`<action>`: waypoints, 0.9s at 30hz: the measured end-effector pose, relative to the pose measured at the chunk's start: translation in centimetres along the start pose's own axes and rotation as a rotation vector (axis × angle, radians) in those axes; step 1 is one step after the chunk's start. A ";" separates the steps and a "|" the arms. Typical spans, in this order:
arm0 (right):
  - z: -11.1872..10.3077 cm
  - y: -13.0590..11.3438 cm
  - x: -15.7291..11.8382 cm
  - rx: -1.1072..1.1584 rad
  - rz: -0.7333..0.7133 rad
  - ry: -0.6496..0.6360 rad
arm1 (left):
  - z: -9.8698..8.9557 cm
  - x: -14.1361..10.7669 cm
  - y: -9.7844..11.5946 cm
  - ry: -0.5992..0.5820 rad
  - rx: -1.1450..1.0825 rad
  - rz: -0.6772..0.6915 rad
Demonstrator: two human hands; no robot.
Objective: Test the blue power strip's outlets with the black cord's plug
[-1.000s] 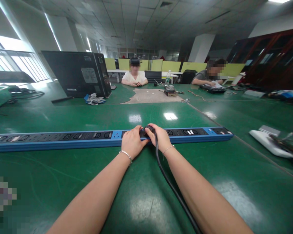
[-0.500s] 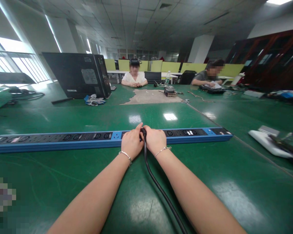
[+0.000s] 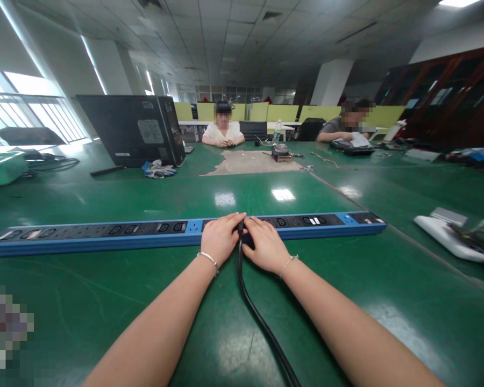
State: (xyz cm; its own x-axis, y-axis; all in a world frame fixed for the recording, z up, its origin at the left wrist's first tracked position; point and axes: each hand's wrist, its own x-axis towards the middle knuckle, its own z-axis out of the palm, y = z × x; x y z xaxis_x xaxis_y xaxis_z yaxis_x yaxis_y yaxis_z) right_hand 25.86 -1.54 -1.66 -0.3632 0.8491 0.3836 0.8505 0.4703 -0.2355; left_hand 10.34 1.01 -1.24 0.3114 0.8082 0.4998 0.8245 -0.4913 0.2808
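Observation:
A long blue and black power strip (image 3: 137,238) lies across the green table, its row of sockets facing up. At its middle a black power plug (image 3: 240,228) stands on the strip between my hands; how deep it sits is hidden. My left hand (image 3: 220,236) is closed about the plug's left side, fingertips reaching over its far side. On the right, my right hand (image 3: 266,244) rests on the strip with fingers stretched toward the plug and thumb apart, at the front edge. From the plug a thick black cable (image 3: 252,306) runs down toward me between my forearms.
A black computer case (image 3: 131,131) stands at back left with work gloves (image 3: 159,169) before it. A green basket (image 3: 2,167) is far left, a white device (image 3: 452,236) right. Across the table sit two people (image 3: 223,131), near a water bottle (image 3: 277,131).
My right hand has loosened from around the plug and shifted slightly right, fingers now straighter and thumb apart. My left fingers have flattened over the plug's top.

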 end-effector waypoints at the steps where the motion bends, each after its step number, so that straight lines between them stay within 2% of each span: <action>1: 0.1 0.0 -0.1 -0.010 -0.001 0.019 | 0.0 0.0 0.1 -0.002 0.000 0.003; 10: 0.9 -0.3 0.1 -0.041 0.037 0.106 | -0.4 0.4 0.8 -0.033 -0.016 -0.110; 18: 1.1 -0.1 0.4 -0.005 0.073 0.180 | -0.4 0.5 0.4 -0.060 -0.048 -0.053; 27: 1.1 -0.4 0.6 0.031 0.085 0.238 | -0.1 0.3 1.0 0.007 0.019 -0.047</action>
State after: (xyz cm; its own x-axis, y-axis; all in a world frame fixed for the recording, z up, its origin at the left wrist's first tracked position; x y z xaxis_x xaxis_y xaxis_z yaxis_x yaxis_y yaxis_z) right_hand 24.86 -0.93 -2.35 -0.1878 0.8069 0.5600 0.8609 0.4097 -0.3017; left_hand 11.18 0.75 -0.74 0.2690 0.8279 0.4921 0.8470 -0.4466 0.2883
